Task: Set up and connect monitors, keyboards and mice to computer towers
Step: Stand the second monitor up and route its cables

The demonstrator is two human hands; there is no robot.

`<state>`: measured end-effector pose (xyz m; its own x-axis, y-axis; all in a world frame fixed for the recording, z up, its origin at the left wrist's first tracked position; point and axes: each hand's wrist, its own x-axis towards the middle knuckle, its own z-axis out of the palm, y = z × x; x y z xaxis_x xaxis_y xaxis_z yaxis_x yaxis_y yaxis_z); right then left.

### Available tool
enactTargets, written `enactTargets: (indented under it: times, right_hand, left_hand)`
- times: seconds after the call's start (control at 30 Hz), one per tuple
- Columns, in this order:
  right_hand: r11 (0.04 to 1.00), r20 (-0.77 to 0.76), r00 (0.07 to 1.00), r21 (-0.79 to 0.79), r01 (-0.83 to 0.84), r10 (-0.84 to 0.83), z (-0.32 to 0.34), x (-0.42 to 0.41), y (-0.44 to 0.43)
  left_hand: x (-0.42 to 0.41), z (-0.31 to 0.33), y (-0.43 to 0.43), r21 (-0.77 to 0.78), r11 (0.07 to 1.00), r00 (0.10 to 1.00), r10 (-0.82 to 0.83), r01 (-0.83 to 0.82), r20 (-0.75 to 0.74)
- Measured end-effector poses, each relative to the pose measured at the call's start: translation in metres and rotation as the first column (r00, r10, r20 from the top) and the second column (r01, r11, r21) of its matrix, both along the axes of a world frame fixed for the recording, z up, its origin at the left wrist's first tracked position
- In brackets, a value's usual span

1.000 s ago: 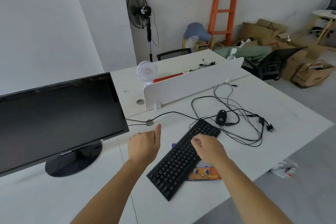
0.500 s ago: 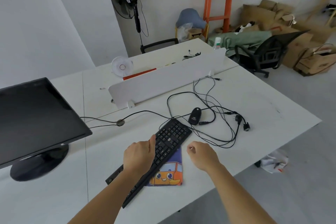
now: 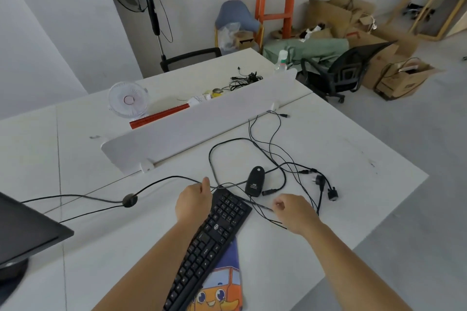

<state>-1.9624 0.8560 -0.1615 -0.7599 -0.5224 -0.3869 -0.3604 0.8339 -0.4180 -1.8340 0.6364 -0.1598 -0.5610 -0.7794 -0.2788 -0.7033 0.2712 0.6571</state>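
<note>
At the near edge of the white desk [image 3: 341,159] a black keyboard [image 3: 214,240] is laid slantwise, its near half resting on a cartoon-printed mouse pad [image 3: 222,283]; 2 hands are seen apart, 1 on each side of the keyboard's far end. The left hand [image 3: 193,201] is held against the keyboard's far-left corner, fingers curled, thumb raised; a thick black cable [image 3: 161,182] passes right at the thumb; whether the cable or the keyboard edge is gripped cannot be told. The right hand [image 3: 294,212] is placed right of the keyboard's far end, fingers curled; a thin cable [image 3: 257,206] running from the keyboard's far-right corner is pinched at the fingertips.

A black mouse [image 3: 255,180] is found just beyond the keyboard's far end, not touching it; a loose tangle of black leads [image 3: 290,166] with a VGA plug [image 3: 333,194] is spread beyond and right of the keyboard. Left of the keyboard, well apart, part of a black monitor [image 3: 22,232] is cut off by the frame edge; a small round block [image 3: 129,200] on the leads is noted between monitor and keyboard. Beyond the keyboard a low white divider panel [image 3: 202,131] is fixed across the desk; behind it a small white fan [image 3: 127,100] is recorded.
</note>
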Motion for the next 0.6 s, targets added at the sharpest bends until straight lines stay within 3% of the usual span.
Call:
enactTargets:
  times: [0.17, 0.3, 0.4, 0.47, 0.6]
  right_hand:
    - [0.998, -0.073, 0.995, 0.004, -0.067, 0.067, -0.024, -0.055, -0.028]
    - [0.995, -0.227, 0.971, -0.051, -0.084, 0.071, -0.053, -0.114, -0.064]
    - [0.989, -0.312, 0.939, 0.028, -0.144, 0.146, -0.082, -0.160, -0.090]
    - [0.983, -0.259, 0.949, 0.079, -0.165, 0.180, -0.098, -0.176, -0.101]
    - [0.975, -0.103, 0.975, 0.127, -0.181, 0.195, -0.124, -0.191, -0.116]
  left_hand:
    - [-0.064, -0.033, -0.017, 0.058, 0.996, 0.987, -0.081, 0.073, 0.135]
    - [-0.101, -0.069, -0.028, 0.064, 0.998, 0.977, -0.020, 0.007, 0.211]
    - [-0.124, -0.097, -0.036, 0.041, 0.998, 0.934, 0.033, -0.052, 0.356]
    - [-0.131, -0.109, -0.040, 0.047, 0.997, 0.897, 0.039, -0.066, 0.441]
    - [-0.143, -0.123, -0.049, 0.026, 0.995, 0.881, 0.074, -0.097, 0.467]
